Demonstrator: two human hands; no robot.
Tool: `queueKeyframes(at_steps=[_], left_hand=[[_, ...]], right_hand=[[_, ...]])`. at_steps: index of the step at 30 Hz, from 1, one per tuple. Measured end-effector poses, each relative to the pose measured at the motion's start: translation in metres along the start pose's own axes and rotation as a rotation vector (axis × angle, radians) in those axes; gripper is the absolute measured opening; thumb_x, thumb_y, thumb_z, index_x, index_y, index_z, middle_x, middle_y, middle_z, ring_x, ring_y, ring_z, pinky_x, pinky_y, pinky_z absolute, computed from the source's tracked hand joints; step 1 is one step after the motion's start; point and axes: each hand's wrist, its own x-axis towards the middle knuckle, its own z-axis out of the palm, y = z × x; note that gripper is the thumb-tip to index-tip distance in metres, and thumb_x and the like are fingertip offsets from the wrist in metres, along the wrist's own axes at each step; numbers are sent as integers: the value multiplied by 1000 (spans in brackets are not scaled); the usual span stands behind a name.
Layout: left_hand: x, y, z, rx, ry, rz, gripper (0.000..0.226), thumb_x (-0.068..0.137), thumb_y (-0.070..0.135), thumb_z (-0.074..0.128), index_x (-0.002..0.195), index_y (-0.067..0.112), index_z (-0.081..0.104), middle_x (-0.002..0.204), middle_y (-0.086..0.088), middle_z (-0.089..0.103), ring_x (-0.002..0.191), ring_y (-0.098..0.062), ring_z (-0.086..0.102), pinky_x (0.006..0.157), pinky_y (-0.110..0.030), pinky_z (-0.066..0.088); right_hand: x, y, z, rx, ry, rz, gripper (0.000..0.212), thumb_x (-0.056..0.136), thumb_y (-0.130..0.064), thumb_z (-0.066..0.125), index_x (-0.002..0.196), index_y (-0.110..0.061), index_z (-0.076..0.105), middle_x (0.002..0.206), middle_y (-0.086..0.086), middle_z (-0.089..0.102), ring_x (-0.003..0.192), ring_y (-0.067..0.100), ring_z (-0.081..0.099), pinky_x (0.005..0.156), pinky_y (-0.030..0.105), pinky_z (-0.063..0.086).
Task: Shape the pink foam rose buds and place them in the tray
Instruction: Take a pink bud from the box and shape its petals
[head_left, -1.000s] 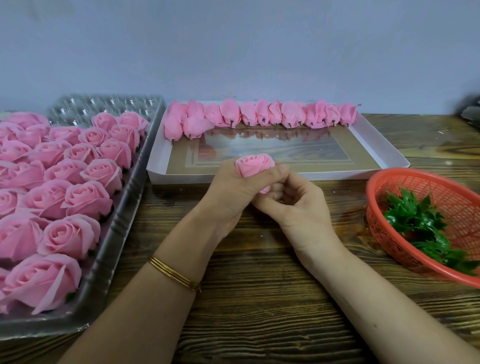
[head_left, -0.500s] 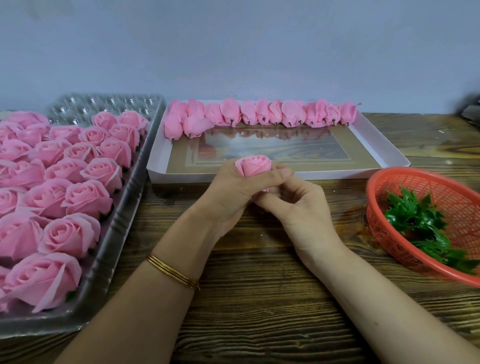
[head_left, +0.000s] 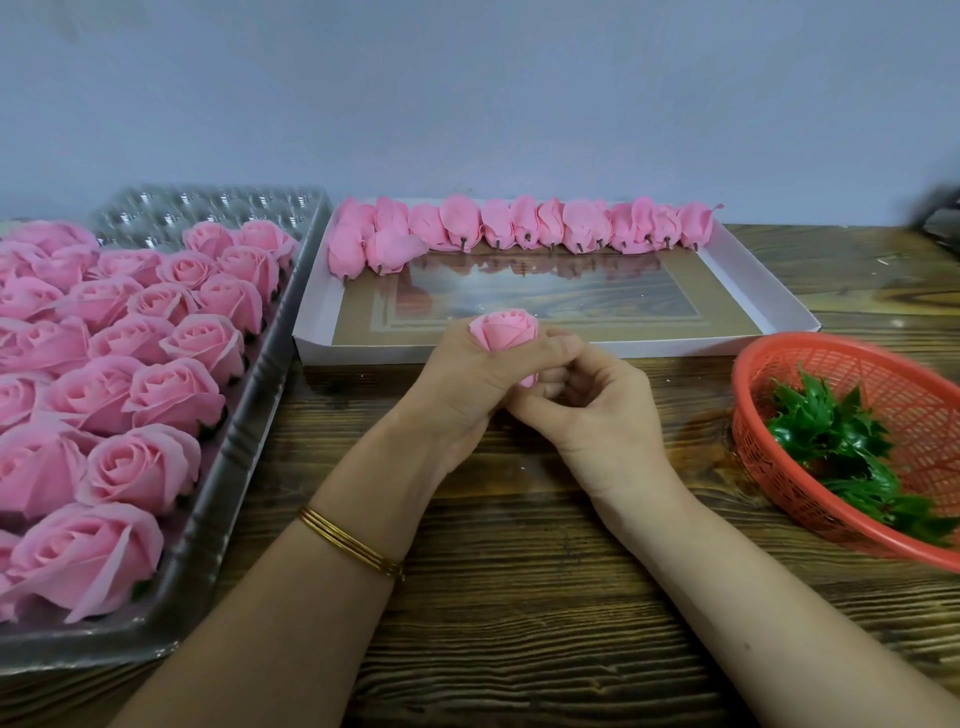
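A pink rose bud (head_left: 505, 331) is gripped by the left hand (head_left: 467, 384) and pinched underneath by the right hand (head_left: 587, 410), above a dark wooden table (head_left: 519, 597) backed by a pale wall (head_left: 467, 104).

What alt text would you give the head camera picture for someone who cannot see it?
Two hands hold a pink foam rose bud over a wooden table, the left hand gripping the bloom and the right hand pinching its base. A tray of shaped roses sits left, a white box of unshaped buds behind, and a red basket of green leaves right.
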Motion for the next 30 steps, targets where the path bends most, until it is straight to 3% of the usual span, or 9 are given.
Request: queueKeyframes(at_steps=[6,9,11,13,16,18,22,27,30], left_hand=[[-1,3,-12,11,-144,-17,24,58,19,86,78,14,73,101,-9,70,96,-23,65,90,-36,54],[-3,7,-16,11,-225,-14,44,52,32,94,85,11,71,111,-10,67,104,-28,61,101,-47,47],[-6,8,-16,30,-265,6,39,54,40,91,82,18,74,114,-15,63,106,-32,58,107,-58,37],[-7,10,-16,48,-292,13,41,56,43,89,87,20,76,115,-20,59,106,-33,56,108,-61,33],[-5,8,-18,32,-274,-24,62,60,41,87,108,5,70,106,-18,63,98,-27,61,92,-44,48],[-6,8,-17,42,-234,-31,59,65,39,81,108,1,69,99,-16,64,89,-24,59,73,-31,49],[-5,6,-15,63,-149,-32,50,66,40,75,100,3,73,93,-20,62,81,-28,57,62,-32,43],[-2,3,-13,45,-64,-34,41,63,40,78,91,9,77,93,-20,69,87,-31,66,98,-58,44],[-1,2,-14,59,-60,-34,40,63,41,78,91,12,78,96,-19,71,92,-31,67,103,-60,42]], right_hand=[[-1,0,-3,18,-14,34,19,79,7,72,95,-3,71,85,33,66,78,22,57,77,30,51],[-1,0,-4,72,-31,72,15,79,3,73,93,-2,72,73,13,72,70,10,63,71,22,53],[-1,0,-4,128,-44,97,14,79,2,71,93,1,70,60,-5,66,59,1,59,63,14,49],[0,1,-5,183,-59,126,13,80,0,70,93,2,70,56,-7,63,56,0,57,60,13,47],[0,0,-3,238,-90,175,11,81,-1,68,91,0,71,60,-1,62,59,5,55,62,17,46],[0,-1,-1,253,-100,196,7,81,0,67,85,-3,72,62,4,59,62,11,50,65,21,43],[0,0,-1,282,-121,207,13,72,-5,70,85,-5,72,66,4,62,67,15,50,68,23,42],[1,3,-2,263,-80,183,27,74,7,72,101,5,67,71,2,68,64,5,60,69,17,49],[2,4,-2,219,-46,161,25,74,4,73,98,6,67,70,3,66,62,5,59,66,15,48]])
